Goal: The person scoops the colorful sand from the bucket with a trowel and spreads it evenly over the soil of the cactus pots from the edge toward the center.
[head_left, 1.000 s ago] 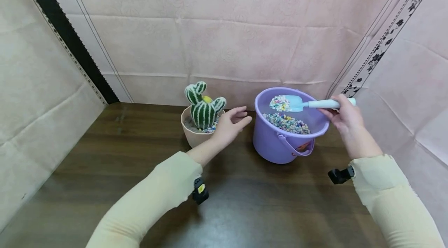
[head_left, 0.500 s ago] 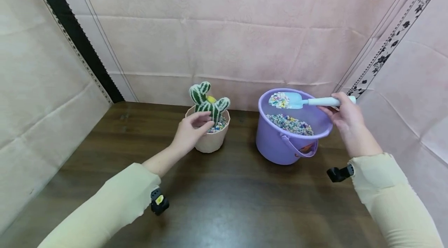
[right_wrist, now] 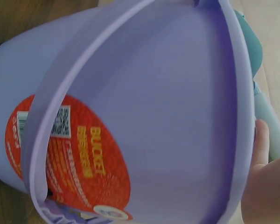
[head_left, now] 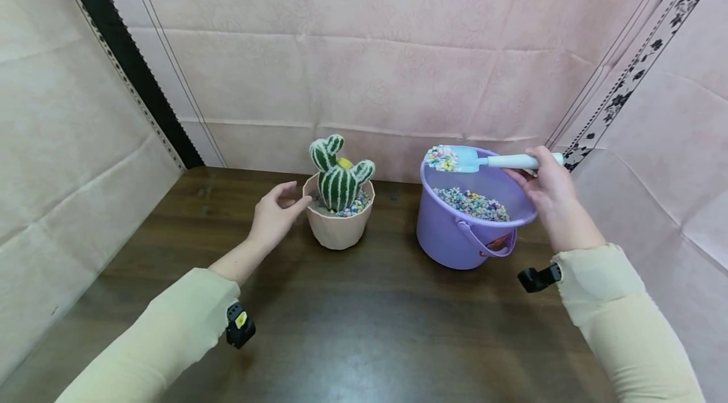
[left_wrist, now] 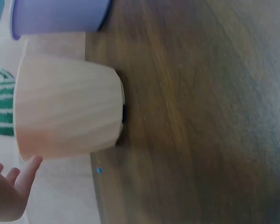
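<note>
My right hand (head_left: pixel 547 191) grips the pale blue handle of a small hand shovel (head_left: pixel 467 159) over the bucket's opening. A heap of small multicoloured pebbles (head_left: pixel 441 158) lies on its blade. Beneath it stands a purple bucket (head_left: pixel 449 235), with more pebbles (head_left: pixel 474 204) inside. A knitted green-and-white cactus (head_left: pixel 339 188) sits upright in a beige pot (head_left: pixel 340 231), coloured pebbles covering the right part of its surface and grey the left. My left hand (head_left: pixel 274 216) is at the pot's left side, fingers loosely bent, with a fingertip (left_wrist: pixel 35 161) right at the pot's rim.
Both containers stand on a dark brown wooden table (head_left: pixel 352 321), close to the pale cloth backdrop (head_left: pixel 398 74). A tiny blue bit (left_wrist: pixel 99 170) lies near the pot. The bucket's handle (right_wrist: pixel 60 88) hangs down on its near side.
My left hand has moved left, from between pot and bucket, across the pot's front, to its left side. Lately the loaded shovel has shifted slightly left over the bucket.
</note>
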Demonstrator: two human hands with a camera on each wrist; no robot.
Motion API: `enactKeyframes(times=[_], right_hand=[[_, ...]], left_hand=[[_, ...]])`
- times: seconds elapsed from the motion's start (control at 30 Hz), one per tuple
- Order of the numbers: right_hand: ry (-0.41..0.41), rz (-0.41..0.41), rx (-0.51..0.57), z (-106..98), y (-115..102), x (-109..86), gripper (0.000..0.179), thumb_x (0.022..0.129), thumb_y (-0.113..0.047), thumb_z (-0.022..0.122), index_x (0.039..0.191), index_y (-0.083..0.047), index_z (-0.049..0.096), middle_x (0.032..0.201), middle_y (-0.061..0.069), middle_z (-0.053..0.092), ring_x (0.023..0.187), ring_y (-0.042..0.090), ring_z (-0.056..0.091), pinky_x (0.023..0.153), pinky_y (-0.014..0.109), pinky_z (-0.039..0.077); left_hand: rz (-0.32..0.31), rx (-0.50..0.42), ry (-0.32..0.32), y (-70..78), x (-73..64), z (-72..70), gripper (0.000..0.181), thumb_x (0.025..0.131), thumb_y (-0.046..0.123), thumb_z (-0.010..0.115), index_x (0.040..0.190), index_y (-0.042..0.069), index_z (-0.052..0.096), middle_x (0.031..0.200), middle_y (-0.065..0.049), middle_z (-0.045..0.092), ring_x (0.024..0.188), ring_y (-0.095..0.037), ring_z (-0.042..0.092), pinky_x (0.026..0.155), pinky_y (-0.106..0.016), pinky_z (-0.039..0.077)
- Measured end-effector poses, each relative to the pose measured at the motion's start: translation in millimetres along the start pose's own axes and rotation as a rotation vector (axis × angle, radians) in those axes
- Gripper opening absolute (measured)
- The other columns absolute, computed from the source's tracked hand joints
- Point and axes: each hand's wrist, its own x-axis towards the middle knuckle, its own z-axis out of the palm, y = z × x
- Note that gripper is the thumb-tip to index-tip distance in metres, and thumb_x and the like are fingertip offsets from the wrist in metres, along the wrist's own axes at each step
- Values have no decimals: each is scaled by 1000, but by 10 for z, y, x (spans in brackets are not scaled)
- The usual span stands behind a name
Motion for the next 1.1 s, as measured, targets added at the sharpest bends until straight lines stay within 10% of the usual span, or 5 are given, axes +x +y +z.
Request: enactKeyframes(times=[0.23,0.53,0.8,1.1], right_hand=[[-12,11,2,54,80,17,20,84,5,60,90,-9,46,95,6,45,69,29,65,63,44,59],[-24,25,11,118,139,2,24,82,6,62,90,-8,45,95,6,44,70,29,64,64,45,59],[-31,24,-41,150,203,-28,20,83,5,61,90,-7,46,95,6,45,72,28,64,65,42,59],[-44,25,-64,172,247,-24,19,87,3,56,94,-6,42,100,8,44,71,26,64,63,40,59]], left_hand=[[-168,-85,-88,-105,9,95,64,91,34,58,142,2,33,139,-20,46,118,-31,54,84,-34,55],[-161,-111,-80,-137,112,219,53,93,25,57,136,0,37,134,-21,46,114,-30,54,82,-31,54],[-221,-257,-203,-154,254,187,52,97,17,46,145,4,31,145,-19,37,126,-32,46,100,-43,46],[-100,-158,-72,-85,118,266,54,92,23,59,138,2,41,137,-18,47,124,-30,50,98,-43,48]])
